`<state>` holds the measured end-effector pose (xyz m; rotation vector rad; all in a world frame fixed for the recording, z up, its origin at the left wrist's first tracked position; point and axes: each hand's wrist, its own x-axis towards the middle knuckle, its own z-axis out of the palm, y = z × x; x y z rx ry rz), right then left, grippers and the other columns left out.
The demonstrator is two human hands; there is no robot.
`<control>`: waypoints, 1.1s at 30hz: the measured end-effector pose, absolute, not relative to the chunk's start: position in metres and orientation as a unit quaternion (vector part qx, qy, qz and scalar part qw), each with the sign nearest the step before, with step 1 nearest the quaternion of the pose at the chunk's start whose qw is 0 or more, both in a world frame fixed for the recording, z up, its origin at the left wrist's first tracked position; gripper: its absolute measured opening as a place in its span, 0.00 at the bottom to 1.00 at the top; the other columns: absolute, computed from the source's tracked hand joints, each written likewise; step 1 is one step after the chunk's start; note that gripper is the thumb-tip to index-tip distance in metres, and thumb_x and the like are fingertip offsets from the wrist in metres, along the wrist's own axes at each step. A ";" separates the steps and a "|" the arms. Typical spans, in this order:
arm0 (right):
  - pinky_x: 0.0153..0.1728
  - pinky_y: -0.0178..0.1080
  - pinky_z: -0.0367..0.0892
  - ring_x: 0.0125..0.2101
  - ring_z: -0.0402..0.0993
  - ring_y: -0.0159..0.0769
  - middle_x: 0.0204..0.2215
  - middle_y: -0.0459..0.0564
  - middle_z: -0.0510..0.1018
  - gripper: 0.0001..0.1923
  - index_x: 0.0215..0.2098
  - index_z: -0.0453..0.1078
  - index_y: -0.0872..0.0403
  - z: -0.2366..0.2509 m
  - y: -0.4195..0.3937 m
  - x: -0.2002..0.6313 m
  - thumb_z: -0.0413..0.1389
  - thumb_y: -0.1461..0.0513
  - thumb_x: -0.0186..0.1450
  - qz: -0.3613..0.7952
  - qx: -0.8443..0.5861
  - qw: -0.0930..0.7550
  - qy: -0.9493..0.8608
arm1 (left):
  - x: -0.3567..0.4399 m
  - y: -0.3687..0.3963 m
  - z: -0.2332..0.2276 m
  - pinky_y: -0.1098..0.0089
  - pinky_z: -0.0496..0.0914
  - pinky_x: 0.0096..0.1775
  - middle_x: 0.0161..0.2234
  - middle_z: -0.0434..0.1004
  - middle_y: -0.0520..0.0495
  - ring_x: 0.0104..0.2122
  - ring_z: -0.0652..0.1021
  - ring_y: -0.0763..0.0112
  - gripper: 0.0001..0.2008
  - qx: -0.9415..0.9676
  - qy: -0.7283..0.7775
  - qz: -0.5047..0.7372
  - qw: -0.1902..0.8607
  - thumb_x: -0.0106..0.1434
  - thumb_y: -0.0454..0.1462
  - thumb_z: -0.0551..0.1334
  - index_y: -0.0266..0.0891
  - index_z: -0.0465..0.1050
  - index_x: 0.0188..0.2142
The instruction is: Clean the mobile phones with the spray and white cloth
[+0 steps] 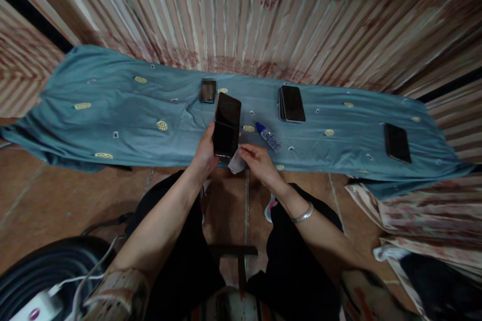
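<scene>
Your left hand [205, 153] is clamped on the phone [227, 124], holding it upright above the teal cloth [113, 110] so its screen faces you. Your right hand [258, 160], just right of the phone, pinches a wipe [236, 162] at its lower corner.

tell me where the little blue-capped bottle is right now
In the head view the small bottle lies on its side on the teal cloth, just right of centre, beyond the right hand and between the held phone and the phone stack.
</scene>
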<state>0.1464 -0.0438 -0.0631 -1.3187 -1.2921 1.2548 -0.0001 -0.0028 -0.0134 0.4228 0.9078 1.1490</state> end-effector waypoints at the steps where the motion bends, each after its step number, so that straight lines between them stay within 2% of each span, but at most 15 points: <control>1: 0.39 0.37 0.71 0.33 0.78 0.36 0.34 0.45 0.85 0.14 0.44 0.82 0.52 -0.062 -0.045 0.146 0.58 0.56 0.65 0.507 -0.529 0.430 -0.527 | -0.001 -0.002 -0.013 0.62 0.79 0.50 0.36 0.87 0.43 0.46 0.86 0.58 0.18 0.193 0.410 0.520 0.724 0.74 0.47 0.57 0.36 0.80 0.42; 6: 0.40 0.38 0.73 0.35 0.81 0.37 0.36 0.46 0.86 0.15 0.47 0.82 0.53 -0.055 -0.053 0.148 0.55 0.62 0.67 0.481 -0.528 0.380 -0.588 | 0.000 0.000 -0.011 0.62 0.79 0.52 0.34 0.86 0.46 0.45 0.86 0.61 0.17 0.169 0.397 0.547 0.717 0.75 0.40 0.53 0.36 0.79 0.40; 10: 0.43 0.40 0.75 0.36 0.82 0.39 0.40 0.49 0.87 0.16 0.51 0.80 0.53 -0.047 -0.061 0.151 0.55 0.63 0.68 0.389 -0.564 0.346 -0.641 | -0.001 0.000 -0.006 0.61 0.81 0.49 0.31 0.85 0.45 0.41 0.87 0.60 0.17 0.146 0.389 0.543 0.730 0.75 0.39 0.51 0.36 0.78 0.39; 14: 0.52 0.42 0.75 0.46 0.83 0.41 0.48 0.52 0.86 0.16 0.53 0.78 0.53 -0.043 -0.069 0.151 0.55 0.64 0.70 0.266 -0.562 0.352 -0.700 | -0.003 0.001 -0.006 0.58 0.81 0.47 0.31 0.85 0.45 0.39 0.87 0.59 0.17 0.116 0.389 0.532 0.743 0.74 0.41 0.51 0.37 0.77 0.41; 18: 0.58 0.47 0.74 0.53 0.81 0.44 0.52 0.58 0.84 0.15 0.56 0.75 0.54 -0.048 -0.071 0.150 0.52 0.64 0.74 0.160 -0.526 0.348 -0.759 | -0.002 0.002 -0.010 0.60 0.80 0.48 0.33 0.86 0.44 0.42 0.87 0.59 0.14 0.129 0.399 0.530 0.737 0.72 0.41 0.55 0.37 0.77 0.38; 23: 0.59 0.52 0.74 0.53 0.79 0.46 0.53 0.60 0.82 0.18 0.57 0.75 0.54 -0.050 -0.066 0.151 0.47 0.64 0.77 0.079 -0.507 0.317 -0.797 | -0.001 0.002 -0.011 0.57 0.80 0.50 0.35 0.86 0.44 0.44 0.87 0.58 0.13 0.140 0.389 0.526 0.743 0.72 0.41 0.57 0.38 0.78 0.38; 26: 0.58 0.50 0.74 0.50 0.79 0.45 0.52 0.59 0.82 0.18 0.56 0.76 0.54 -0.047 -0.065 0.151 0.46 0.64 0.78 0.047 -0.502 0.315 -0.804 | -0.001 0.001 -0.010 0.58 0.80 0.50 0.33 0.85 0.44 0.44 0.87 0.59 0.15 0.137 0.390 0.521 0.747 0.74 0.42 0.56 0.37 0.78 0.38; 30: 0.58 0.49 0.74 0.49 0.78 0.43 0.52 0.59 0.82 0.17 0.55 0.76 0.55 -0.042 -0.066 0.148 0.46 0.64 0.78 0.031 -0.499 0.305 -0.811 | -0.001 0.001 -0.011 0.59 0.80 0.49 0.31 0.84 0.45 0.42 0.86 0.60 0.14 0.138 0.392 0.518 0.748 0.73 0.44 0.59 0.38 0.77 0.37; 33: 0.58 0.49 0.74 0.49 0.78 0.43 0.52 0.59 0.82 0.17 0.55 0.76 0.55 -0.039 -0.067 0.144 0.46 0.65 0.78 0.032 -0.494 0.303 -0.815 | 0.002 0.000 -0.013 0.61 0.80 0.48 0.31 0.84 0.46 0.40 0.86 0.62 0.16 0.142 0.392 0.514 0.750 0.75 0.43 0.56 0.38 0.77 0.36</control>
